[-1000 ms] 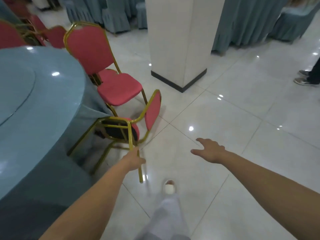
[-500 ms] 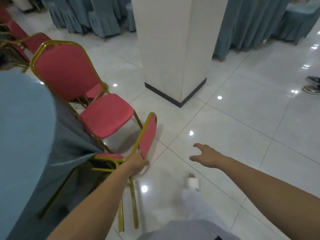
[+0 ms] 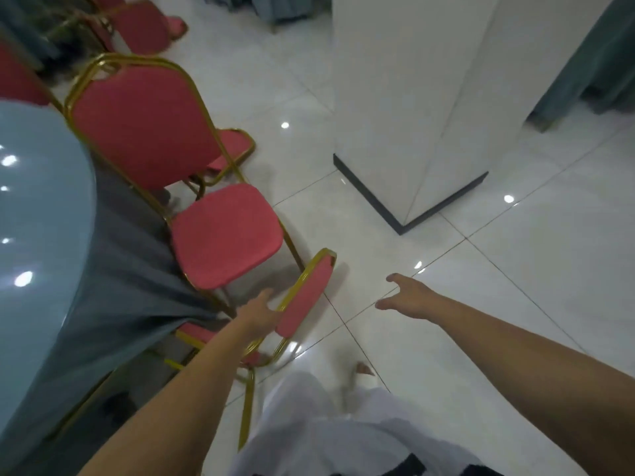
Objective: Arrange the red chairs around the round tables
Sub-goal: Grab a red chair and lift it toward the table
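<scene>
A red chair with a gold frame (image 3: 305,300) stands at the edge of the round table (image 3: 34,218), its seat mostly hidden under the blue cloth and its backrest facing me. My left hand (image 3: 262,309) holds the gold edge of that backrest. Over the bare floor to the right, my right hand (image 3: 409,297) hovers with fingers spread and holds nothing. A second red chair (image 3: 223,235) stands just beyond, beside the table with its seat turned outward.
More red chairs (image 3: 147,25) stand further back along the table. A white square pillar (image 3: 429,97) with a dark base rises ahead on the right, with blue drapes (image 3: 601,56) behind it. My white-trousered leg (image 3: 326,424) and foot are at the bottom.
The chair in my left hand went from tilted to upright and slid in under the tablecloth. I have stepped closer, and my right hand stayed spread in the air.
</scene>
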Demonstrator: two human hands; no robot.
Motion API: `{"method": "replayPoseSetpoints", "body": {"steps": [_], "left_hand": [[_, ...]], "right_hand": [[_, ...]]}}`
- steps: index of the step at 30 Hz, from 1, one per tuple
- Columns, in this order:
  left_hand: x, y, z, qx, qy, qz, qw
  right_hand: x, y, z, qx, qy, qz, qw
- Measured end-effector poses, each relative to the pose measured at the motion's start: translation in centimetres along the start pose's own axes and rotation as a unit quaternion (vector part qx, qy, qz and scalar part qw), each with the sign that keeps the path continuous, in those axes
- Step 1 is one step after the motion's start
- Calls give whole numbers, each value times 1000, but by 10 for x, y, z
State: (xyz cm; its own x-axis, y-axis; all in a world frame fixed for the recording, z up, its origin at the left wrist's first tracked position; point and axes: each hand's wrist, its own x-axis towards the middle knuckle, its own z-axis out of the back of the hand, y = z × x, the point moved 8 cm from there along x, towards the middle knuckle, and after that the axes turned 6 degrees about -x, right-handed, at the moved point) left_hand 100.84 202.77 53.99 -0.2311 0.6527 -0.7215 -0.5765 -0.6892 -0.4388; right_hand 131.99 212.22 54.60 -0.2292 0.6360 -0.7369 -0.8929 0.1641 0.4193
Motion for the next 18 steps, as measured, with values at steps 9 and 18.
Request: {"method": "replayPoseSetpoints", "body": {"steps": [9, 18], "left_hand": [[95, -34, 20, -22, 16, 59, 998], [162, -69, 26, -4, 6, 68, 998]], "right_hand": [[112, 55, 59, -70, 50, 27, 996], [175, 93, 114, -180, 64, 42, 981]]}}
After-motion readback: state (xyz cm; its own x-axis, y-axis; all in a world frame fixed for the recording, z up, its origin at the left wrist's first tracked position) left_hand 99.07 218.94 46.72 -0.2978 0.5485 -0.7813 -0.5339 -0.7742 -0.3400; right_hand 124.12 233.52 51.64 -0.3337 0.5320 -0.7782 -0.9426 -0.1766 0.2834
